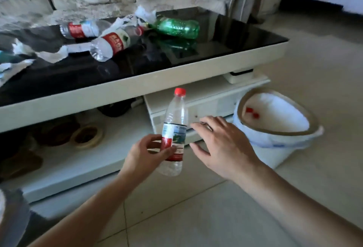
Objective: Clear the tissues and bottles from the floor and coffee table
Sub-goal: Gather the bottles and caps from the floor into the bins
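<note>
I am holding the clear plastic red-capped bottle (pixel 173 134) mid-frame, left hand (pixel 146 153) fingers wrapped round it, right hand (pixel 222 144) fingers spread apart, aiming carefully for the white lined bin (pixel 275 148) at right.

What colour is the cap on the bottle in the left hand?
Red cap, seen in the head view.

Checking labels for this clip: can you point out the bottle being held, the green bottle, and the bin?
held bottle (pixel 175 121), head view, on its clear upper body.
green bottle (pixel 177 27), head view, on the middle of its side.
bin (pixel 275 156), head view, on its white outer wall.
</note>
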